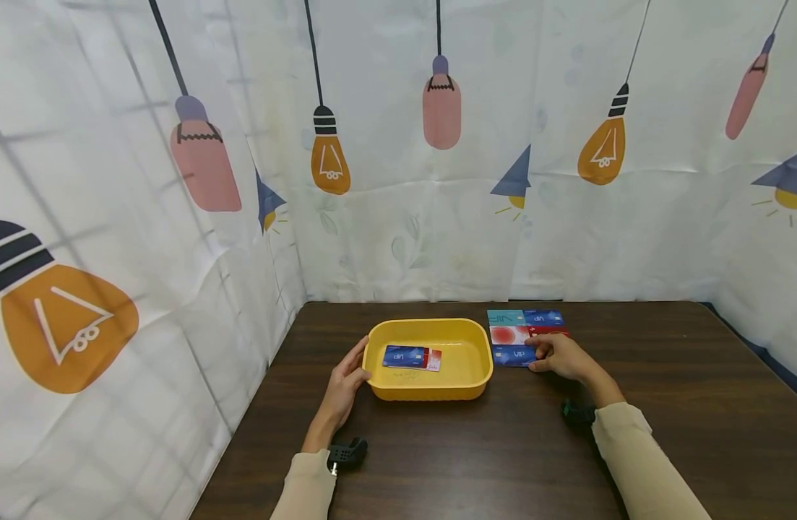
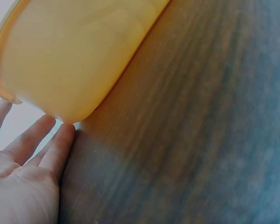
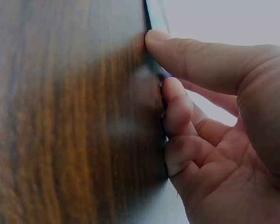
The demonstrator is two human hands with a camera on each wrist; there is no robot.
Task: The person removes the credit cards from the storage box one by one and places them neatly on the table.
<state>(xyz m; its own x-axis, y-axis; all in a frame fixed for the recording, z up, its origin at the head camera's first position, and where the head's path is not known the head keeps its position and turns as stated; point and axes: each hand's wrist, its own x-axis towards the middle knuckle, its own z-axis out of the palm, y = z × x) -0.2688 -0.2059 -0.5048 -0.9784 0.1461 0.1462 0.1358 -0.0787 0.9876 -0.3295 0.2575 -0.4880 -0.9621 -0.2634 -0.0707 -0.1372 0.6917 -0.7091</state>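
Observation:
A yellow plastic basin [image 1: 431,390] stands on the table. My left hand [image 1: 342,386] touches its left end with fairly straight fingers; in the left wrist view the fingertips meet the basin wall. Inside lie a blue card [image 1: 401,356] and a partly covered red-and-white card [image 1: 435,361]. My right hand [image 1: 561,355] is over the cards right of the basin, thumb by a blue VIP card [image 1: 510,355] and index fingertip at a white card with a red circle [image 1: 505,335]. Thumb and index are apart; the hand covers part of these cards.
Behind my right hand lie a teal card [image 1: 505,318], another blue card [image 1: 544,318] and a partly hidden red card [image 1: 546,331]. The dark wooden table [image 1: 437,462] ends at a white curtain [image 1: 398,238] printed with lamps, at the back and left.

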